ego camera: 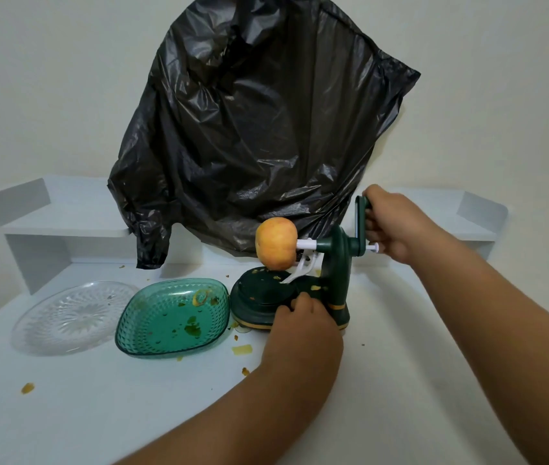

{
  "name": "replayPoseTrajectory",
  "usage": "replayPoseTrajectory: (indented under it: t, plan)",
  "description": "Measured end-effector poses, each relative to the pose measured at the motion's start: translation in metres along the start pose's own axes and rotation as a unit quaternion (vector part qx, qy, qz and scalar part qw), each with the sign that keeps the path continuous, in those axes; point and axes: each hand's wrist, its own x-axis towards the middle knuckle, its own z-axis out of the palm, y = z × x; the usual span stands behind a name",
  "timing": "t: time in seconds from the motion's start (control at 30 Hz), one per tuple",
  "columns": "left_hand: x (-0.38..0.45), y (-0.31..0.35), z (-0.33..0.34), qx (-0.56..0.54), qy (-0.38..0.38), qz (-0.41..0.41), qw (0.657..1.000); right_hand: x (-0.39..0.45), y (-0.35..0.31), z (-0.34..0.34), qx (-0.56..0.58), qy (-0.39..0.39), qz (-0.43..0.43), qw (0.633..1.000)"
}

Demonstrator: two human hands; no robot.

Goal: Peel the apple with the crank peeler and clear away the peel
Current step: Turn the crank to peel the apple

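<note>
1. My right hand [397, 226] has its grip wrapped round the crank handle [363, 209] at the 2 o'clock side of the dark green crank peeler [330, 263], fingers curled about it.
2. My left hand [300, 317] rests on the peeler's round base [259, 297] at its 5 o'clock edge, fingers bent over the rim and pressing to steady it.
3. The apple [276, 244] sits speared on the white shaft, at 9 o'clock from the crank, above the base; its visible side shows pale yellow-orange flesh, so I judge it largely peeled. The white blade arm [300, 270] angles up beneath it.
4. A green glass dish [132, 330] stands just beside the base at 9 o'clock, holding a curl of peel [201, 297] and scraps; a clear glass plate [38, 317] lies further out at 9 o'clock.
5. Peel bits [242, 349] dot the white bench [98, 414]; a black bin bag [249, 129] hangs at 12 o'clock.
6. Handling, as I judge it: the bare apple will be wet, slippery and easily bruised, best cupped around its sides to pull it off the prongs. The peel is limp and light, pinched up piece by piece.
</note>
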Motion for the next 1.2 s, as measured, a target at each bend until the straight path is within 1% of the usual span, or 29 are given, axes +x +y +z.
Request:
replayPoseTrajectory:
  t: [0.1, 0.17, 0.27, 0.37, 0.53, 0.63, 0.7, 0.8, 0.97, 1.07, 1.2]
  plan:
    - [0.000, 0.001, -0.001, 0.002, 0.001, 0.003, 1.000, 0.012, 0.024, 0.004, -0.007, -0.007, 0.039, 0.999]
    - [0.000, 0.001, -0.002, -0.005, 0.003, 0.001, 1.000, 0.012, 0.048, 0.007, -0.014, -0.032, 0.064, 0.997]
    - [-0.001, 0.001, -0.001, -0.005, 0.007, 0.001, 1.000, -0.004, 0.077, 0.006, -0.046, -0.063, 0.116, 0.990]
    - [-0.001, 0.003, -0.001, -0.003, 0.006, 0.000, 1.000, -0.031, 0.086, -0.001, -0.068, -0.071, 0.144, 0.985]
    - [-0.002, 0.004, -0.002, -0.001, 0.001, -0.009, 1.000, -0.069, 0.078, -0.012, -0.106, -0.066, 0.097, 0.987]
    - [-0.002, 0.005, -0.004, -0.002, 0.000, -0.015, 1.000, -0.082, 0.064, -0.014, -0.070, -0.053, 0.067, 0.994]
    - [-0.001, 0.005, -0.004, -0.003, -0.005, -0.017, 1.000, -0.083, 0.051, -0.014, -0.048, -0.029, 0.038, 0.998]
    - [-0.001, 0.004, -0.004, -0.003, -0.002, -0.017, 1.000, -0.075, 0.029, -0.014, -0.015, 0.014, -0.003, 1.000]
    - [-0.001, 0.004, -0.003, 0.001, -0.003, -0.010, 1.000, -0.047, 0.003, -0.010, 0.004, 0.049, -0.052, 0.997]
    - [-0.001, 0.003, -0.003, 0.006, -0.002, -0.005, 1.000, -0.026, -0.003, -0.008, 0.001, 0.050, -0.060, 0.997]
    - [-0.001, 0.004, -0.002, -0.001, 0.006, -0.004, 1.000, 0.000, 0.001, -0.003, 0.016, 0.042, -0.041, 0.998]
